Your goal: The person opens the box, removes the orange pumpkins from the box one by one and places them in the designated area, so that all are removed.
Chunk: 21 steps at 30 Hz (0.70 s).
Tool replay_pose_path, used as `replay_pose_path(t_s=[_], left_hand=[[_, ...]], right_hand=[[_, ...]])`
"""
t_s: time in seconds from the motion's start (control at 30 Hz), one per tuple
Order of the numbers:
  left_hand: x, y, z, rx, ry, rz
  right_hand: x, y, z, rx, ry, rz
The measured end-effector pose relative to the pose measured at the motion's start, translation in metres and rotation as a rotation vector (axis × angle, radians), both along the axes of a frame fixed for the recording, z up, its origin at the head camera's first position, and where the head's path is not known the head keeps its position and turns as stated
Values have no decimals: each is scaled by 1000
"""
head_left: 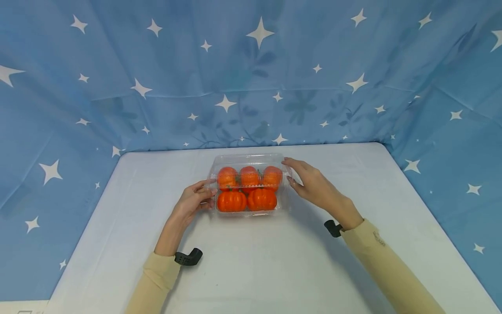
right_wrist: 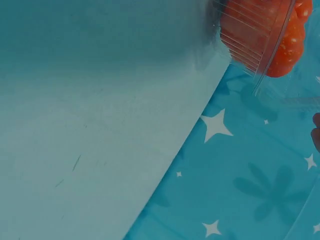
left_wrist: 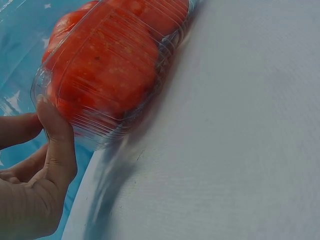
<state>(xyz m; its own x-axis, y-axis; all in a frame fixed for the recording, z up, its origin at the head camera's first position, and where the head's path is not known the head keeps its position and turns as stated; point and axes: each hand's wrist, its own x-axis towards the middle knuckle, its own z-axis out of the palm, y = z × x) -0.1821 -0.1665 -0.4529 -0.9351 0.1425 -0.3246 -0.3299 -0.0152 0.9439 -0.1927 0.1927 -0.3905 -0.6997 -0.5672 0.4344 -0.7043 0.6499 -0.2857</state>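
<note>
A clear plastic clamshell container [head_left: 247, 213] on the table holds several shiny orange-red fruits, ribbed and rounded like tomatoes or small pumpkins [head_left: 232, 201]. Its transparent lid [head_left: 251, 159] stands raised at the back, tilted over the rear row. At the container's left side my left hand [head_left: 195, 198] pinches the rim between thumb and fingers, as the left wrist view shows up close. My right hand [head_left: 313, 183] is at the lid's right edge, forefinger near the back corner and thumb lower down, holding that edge. Only a bit of its fingertips [right_wrist: 316, 132] shows in the right wrist view.
A white-covered table [head_left: 243, 266] lies under the container and both forearms. Behind it and along both sides hangs a blue cloth [head_left: 235, 65] with white stars. Dark wrist bands [head_left: 189, 257] sit on both wrists.
</note>
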Motion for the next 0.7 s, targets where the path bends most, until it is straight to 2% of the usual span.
replay_pose_path(t_s=[0.37,0.53,0.7], left_hand=[[-1,-2,1,33,-14,5],[-1,-3,1,35,-27,6],[-2,-4,2,39,-36,2]], right_hand=[[-35,2,-2,-258,-79,-41],[-44,0,-4,-349,-147,-79],[-51,-3,-5,-442,-260,-83]])
